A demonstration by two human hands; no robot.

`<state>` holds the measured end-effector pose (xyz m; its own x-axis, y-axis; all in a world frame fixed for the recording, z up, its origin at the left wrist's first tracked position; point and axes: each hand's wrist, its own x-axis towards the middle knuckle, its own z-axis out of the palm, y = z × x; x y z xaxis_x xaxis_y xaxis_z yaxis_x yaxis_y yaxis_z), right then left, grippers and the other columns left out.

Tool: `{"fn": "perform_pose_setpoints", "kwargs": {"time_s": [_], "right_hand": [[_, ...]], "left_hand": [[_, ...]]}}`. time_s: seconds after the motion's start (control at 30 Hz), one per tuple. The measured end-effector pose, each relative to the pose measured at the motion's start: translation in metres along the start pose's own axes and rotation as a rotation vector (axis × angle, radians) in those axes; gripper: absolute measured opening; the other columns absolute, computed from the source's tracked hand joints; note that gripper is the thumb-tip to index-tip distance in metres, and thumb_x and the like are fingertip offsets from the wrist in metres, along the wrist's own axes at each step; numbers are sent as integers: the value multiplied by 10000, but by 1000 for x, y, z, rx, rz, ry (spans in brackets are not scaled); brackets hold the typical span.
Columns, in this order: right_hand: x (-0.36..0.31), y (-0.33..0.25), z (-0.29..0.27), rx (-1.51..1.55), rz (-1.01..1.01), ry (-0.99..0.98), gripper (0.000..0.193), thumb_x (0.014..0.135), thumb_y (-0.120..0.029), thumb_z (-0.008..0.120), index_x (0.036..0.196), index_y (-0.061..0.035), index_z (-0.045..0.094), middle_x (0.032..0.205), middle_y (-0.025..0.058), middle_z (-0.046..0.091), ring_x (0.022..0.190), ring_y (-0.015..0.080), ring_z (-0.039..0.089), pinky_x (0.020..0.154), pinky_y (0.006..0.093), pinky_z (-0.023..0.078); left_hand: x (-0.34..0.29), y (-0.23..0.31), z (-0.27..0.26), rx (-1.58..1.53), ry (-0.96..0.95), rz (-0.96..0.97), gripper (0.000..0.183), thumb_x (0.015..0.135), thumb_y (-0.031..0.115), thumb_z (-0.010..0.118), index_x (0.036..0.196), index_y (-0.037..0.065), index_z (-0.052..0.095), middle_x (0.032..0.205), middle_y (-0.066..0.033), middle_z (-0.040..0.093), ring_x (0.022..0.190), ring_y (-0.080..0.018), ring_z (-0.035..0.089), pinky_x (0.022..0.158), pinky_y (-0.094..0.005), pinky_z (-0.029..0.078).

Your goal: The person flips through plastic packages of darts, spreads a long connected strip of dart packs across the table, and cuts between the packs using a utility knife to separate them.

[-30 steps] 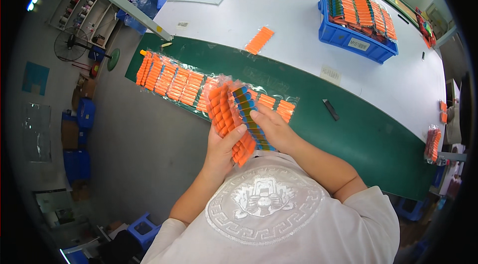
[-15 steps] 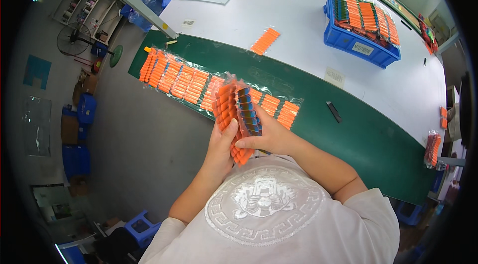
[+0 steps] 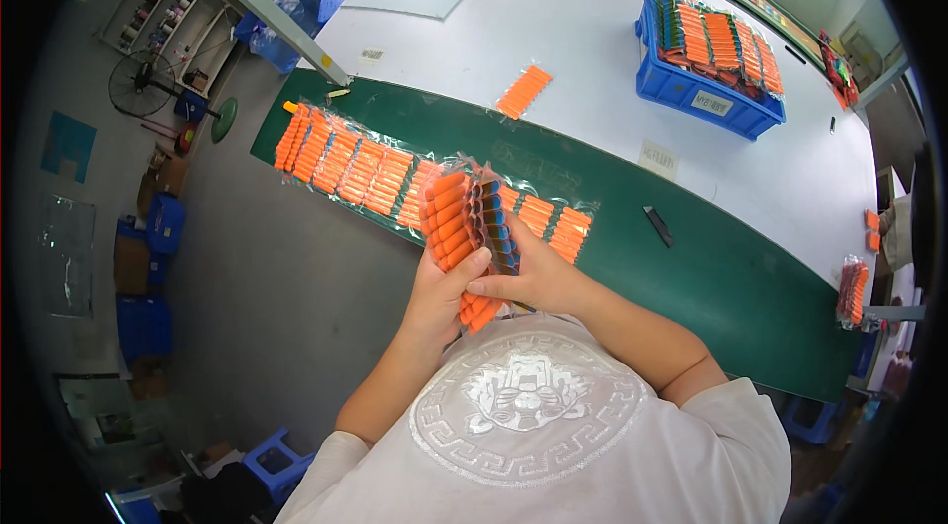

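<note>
left hand (image 3: 434,292) and right hand (image 3: 528,277) both closed around a clear plastic pack of orange cylinders (image 3: 464,228), held at chest height, now more upright than a second ago. beyond, a row of similar orange packs (image 3: 346,163) on green belt (image 3: 731,277); white table (image 3: 592,20), blue crate (image 3: 706,94).

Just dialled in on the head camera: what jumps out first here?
Both hands, left hand and right hand, grip a stack of clear packs of orange pieces close to the chest. Behind it, a row of the same orange packs lies along the green mat. At the far right of the white table stands a blue crate full of more packs.
</note>
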<state>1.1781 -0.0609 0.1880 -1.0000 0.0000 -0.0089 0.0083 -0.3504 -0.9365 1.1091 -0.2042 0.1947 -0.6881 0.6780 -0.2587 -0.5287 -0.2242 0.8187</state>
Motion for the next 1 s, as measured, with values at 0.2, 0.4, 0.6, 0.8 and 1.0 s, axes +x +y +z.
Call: {"fn": "perform_pose_setpoints", "kwargs": {"time_s": [0.2,0.4,0.6,0.8,1.0], "right_hand": [[-4,8,-8,-118,81,-1,744,871,-135,655,1468,-12,229,1336,134,482,1214,197,502,1013,350,419],[-3,10,-11,164,95,37,598,900,-42,404,1477,-19,246,1344,83,486,1179,148,498,1002,324,412],[-3,2,4,127,73,15,695,921,-116,596,1480,3,200,1383,118,450,1248,185,468,1055,340,380],[2,14,7,-34,-20,-3,884,836,-177,751,1463,38,165,1377,159,438,1271,215,464,1051,353,395],[1,11,4,-27,-5,31,824,856,-134,711,1466,17,178,1339,147,479,1247,219,490,1035,356,413]], "left_hand": [[-5,1,-3,-95,-39,23,543,926,163,613,1392,35,365,1295,-105,522,1160,-190,552,954,-359,487],[-12,9,-17,-154,-75,-84,486,983,247,505,1400,41,362,1252,-87,534,1107,-178,559,947,-363,479],[-12,10,-5,13,1,-63,504,991,205,509,1430,43,324,1299,-92,509,1152,-178,541,983,-364,458],[-10,5,-6,-40,-96,-64,566,994,199,500,1472,42,243,1429,-119,408,1298,-226,450,1063,-383,392],[-13,13,-5,-142,-153,-99,630,912,101,483,1479,10,223,1453,-138,385,1338,-257,409,1113,-403,329]]}}
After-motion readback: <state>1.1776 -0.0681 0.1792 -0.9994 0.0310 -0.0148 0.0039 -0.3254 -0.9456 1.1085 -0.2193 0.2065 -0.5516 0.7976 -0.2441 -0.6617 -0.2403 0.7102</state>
